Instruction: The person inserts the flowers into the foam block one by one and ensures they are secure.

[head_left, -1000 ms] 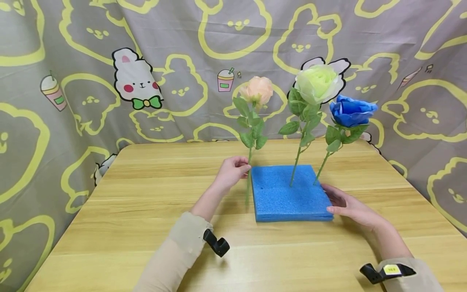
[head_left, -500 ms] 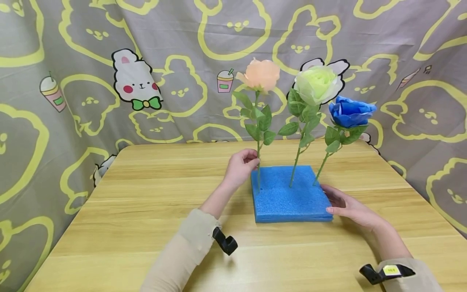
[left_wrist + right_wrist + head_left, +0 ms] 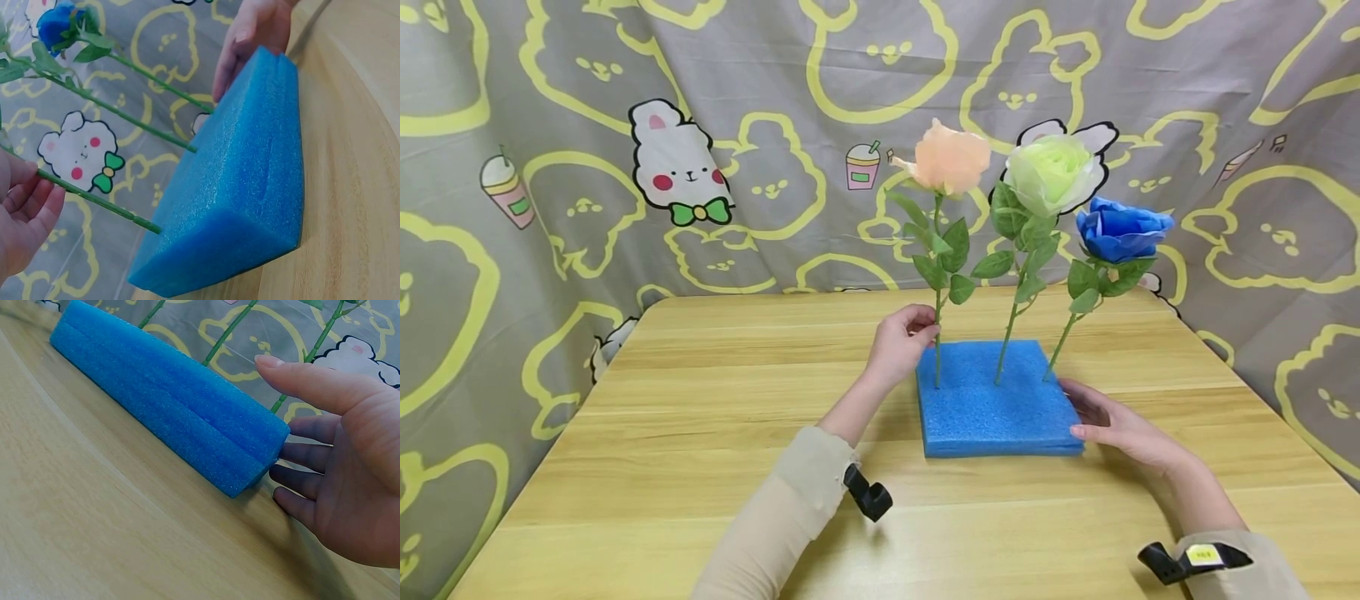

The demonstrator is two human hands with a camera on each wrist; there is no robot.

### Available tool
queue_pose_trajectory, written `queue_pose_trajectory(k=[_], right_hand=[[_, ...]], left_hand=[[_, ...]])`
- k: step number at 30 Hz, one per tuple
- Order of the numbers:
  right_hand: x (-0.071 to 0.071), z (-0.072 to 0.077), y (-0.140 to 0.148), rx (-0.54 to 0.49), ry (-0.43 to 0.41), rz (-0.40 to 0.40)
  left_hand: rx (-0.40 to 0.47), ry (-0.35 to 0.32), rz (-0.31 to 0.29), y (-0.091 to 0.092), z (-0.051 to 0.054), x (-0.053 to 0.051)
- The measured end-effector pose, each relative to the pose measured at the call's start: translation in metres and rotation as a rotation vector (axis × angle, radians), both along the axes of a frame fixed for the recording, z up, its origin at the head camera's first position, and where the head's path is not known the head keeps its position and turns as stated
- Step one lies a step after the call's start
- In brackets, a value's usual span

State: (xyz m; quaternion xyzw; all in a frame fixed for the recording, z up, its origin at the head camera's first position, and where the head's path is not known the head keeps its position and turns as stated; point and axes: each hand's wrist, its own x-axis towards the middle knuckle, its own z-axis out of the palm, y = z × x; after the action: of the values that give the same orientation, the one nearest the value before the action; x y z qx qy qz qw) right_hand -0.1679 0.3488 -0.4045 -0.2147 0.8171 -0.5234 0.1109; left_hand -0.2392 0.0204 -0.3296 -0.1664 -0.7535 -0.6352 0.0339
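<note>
My left hand (image 3: 901, 343) pinches the green stem of a peach artificial rose (image 3: 951, 160) between thumb and fingers. That rose stands nearly upright, its lower end meeting the top of a blue foam block (image 3: 1000, 423) near the left edge. Whether the tip has entered the foam, I cannot tell. Two other roses are stuck in the block: a pale green one (image 3: 1051, 173) in the middle and a blue one (image 3: 1123, 231) at the right. Against the block's right side rests my right hand (image 3: 356, 456), fingertips touching it, thumb extended above the top edge.
The block lies flat on a wooden table (image 3: 700, 392). Behind the table hangs a grey curtain (image 3: 760, 75) with yellow cartoon outlines. Leaves of the peach and green roses nearly touch. Black camera mounts (image 3: 868, 493) sit on both sleeves.
My left hand has carried the peach rose rightward, from beside the block to over it, and its stem end now meets the foam top. The right hand has stayed in place.
</note>
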Motion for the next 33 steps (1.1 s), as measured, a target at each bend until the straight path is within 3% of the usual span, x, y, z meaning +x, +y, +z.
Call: queue_pose_trajectory(k=[12,33], right_hand=[[-0.0005,0.0008,0.0004,-0.007,0.008,0.006],[-0.0011,-0.0014,0.0014,0.014,0.016,0.009]], left_hand=[[-0.015,0.021,-0.036,-0.0012,-0.0026,-0.0012],[-0.024,0.067,-0.042,-0.0017,-0.0029,0.0019]])
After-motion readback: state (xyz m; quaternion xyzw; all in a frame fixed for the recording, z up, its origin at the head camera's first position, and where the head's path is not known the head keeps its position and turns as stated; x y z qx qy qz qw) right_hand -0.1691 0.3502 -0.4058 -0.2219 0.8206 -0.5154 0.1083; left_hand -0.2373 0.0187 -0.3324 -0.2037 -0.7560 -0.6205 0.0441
